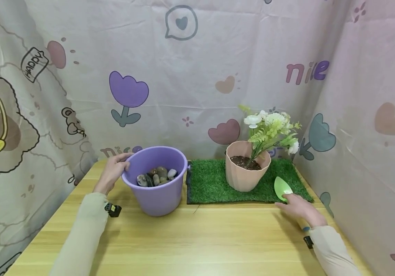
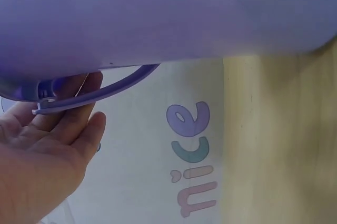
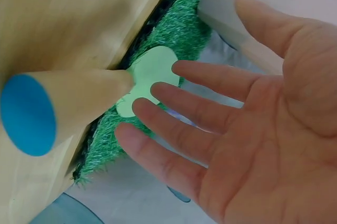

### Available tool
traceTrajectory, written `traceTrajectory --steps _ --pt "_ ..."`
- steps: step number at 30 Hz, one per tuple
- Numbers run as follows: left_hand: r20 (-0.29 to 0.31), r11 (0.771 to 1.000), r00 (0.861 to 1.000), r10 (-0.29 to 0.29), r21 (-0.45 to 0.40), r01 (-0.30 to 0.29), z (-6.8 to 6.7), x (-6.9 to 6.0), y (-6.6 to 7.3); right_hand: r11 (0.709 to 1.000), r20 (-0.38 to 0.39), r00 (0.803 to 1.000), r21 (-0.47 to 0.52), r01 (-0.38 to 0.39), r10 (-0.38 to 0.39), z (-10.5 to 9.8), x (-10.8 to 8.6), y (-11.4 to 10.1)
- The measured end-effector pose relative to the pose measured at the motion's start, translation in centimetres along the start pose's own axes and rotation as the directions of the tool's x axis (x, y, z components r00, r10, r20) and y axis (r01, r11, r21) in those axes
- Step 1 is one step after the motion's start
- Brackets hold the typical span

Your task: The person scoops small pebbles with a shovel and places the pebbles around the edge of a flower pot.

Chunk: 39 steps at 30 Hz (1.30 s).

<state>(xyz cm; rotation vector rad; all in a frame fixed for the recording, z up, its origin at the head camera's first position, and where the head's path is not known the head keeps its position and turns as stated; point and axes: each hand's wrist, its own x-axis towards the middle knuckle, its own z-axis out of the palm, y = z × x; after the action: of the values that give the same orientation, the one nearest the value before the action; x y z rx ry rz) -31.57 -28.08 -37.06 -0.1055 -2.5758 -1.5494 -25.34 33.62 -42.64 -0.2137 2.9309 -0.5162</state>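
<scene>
A purple bucket (image 1: 161,201) with smooth stones (image 1: 161,172) inside stands on the left of the table. My left hand (image 1: 114,168) is at its left rim. In the left wrist view, the fingers (image 2: 79,129) reach behind the bucket's purple handle (image 2: 105,91), fairly straight; the thumb is hidden there. On the right, a trowel with a light green blade (image 1: 282,188) lies partly on the grass mat. My right hand (image 1: 299,209) hovers over it. The right wrist view shows the fingers spread and apart from its wooden handle (image 3: 87,95), which has a blue end.
A pink pot (image 1: 240,178) holds dark soil and white artificial flowers (image 1: 273,122). It stands on a green artificial grass mat (image 1: 206,184) along the back of the wooden table (image 1: 197,237). Printed curtains (image 1: 190,76) enclose the back and sides.
</scene>
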Motion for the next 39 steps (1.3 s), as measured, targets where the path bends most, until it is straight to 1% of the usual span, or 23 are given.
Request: traceTrajectory --steps 3,7,11,14,17,21,23,26,28,31,35,39 --pt "-0.017 1.0 1.0 0.018 0.013 -0.017 0.1 -0.4 0.0 1.0 0.003 1.0 0.001 0.004 -0.004 0.1 -0.3 0.3" --pt "-0.033 0.999 0.998 0.044 0.022 -0.043 0.2 -1.1 0.0 1.0 0.03 1.0 0.022 -0.004 0.003 -0.1 -0.5 0.5" --pt "-0.042 0.997 0.997 0.071 0.008 -0.071 0.3 -2.1 0.0 1.0 0.03 1.0 -0.005 0.004 -0.004 -0.2 -0.7 0.6" --pt "-0.048 0.997 0.996 0.076 -0.009 -0.076 0.3 -3.0 0.1 0.999 0.025 1.0 -0.033 0.013 -0.012 -0.3 -0.7 0.9" --pt "-0.061 0.997 0.996 0.068 -0.018 -0.069 0.5 -3.9 0.3 0.999 0.039 0.999 -0.041 -0.003 0.004 -0.3 -0.9 1.2" --pt "-0.084 0.998 0.994 0.067 -0.014 -0.068 1.2 -4.8 0.8 0.998 0.064 0.996 -0.042 -0.053 0.055 -0.2 -1.3 1.6" --pt "-0.093 0.998 0.994 0.063 -0.023 -0.065 1.5 -5.3 0.9 0.997 0.073 0.994 -0.019 -0.076 0.077 0.0 -1.4 1.7" --pt "-0.101 0.997 0.993 0.069 -0.022 -0.072 2.1 -5.8 1.1 0.993 0.076 0.992 0.045 -0.106 0.102 0.2 -1.6 2.0" --pt "-0.092 0.996 0.993 0.078 -0.026 -0.081 2.5 -6.0 1.3 0.988 0.083 0.99 0.089 -0.125 0.118 0.5 -1.6 2.3" --pt "-0.073 0.995 0.993 0.095 -0.011 -0.096 3.0 -6.3 1.4 0.983 0.087 0.987 0.114 -0.143 0.133 0.7 -1.5 2.8" --pt "-0.04 0.992 0.991 0.129 -0.011 -0.129 3.8 -6.6 1.6 0.973 0.095 0.981 0.146 -0.181 0.168 0.9 -1.2 3.3" --pt "-0.029 0.982 0.982 0.188 -0.03 -0.189 4.9 -7.0 1.9 0.947 0.135 0.97 0.223 -0.23 0.204 1.1 -1.1 3.5"
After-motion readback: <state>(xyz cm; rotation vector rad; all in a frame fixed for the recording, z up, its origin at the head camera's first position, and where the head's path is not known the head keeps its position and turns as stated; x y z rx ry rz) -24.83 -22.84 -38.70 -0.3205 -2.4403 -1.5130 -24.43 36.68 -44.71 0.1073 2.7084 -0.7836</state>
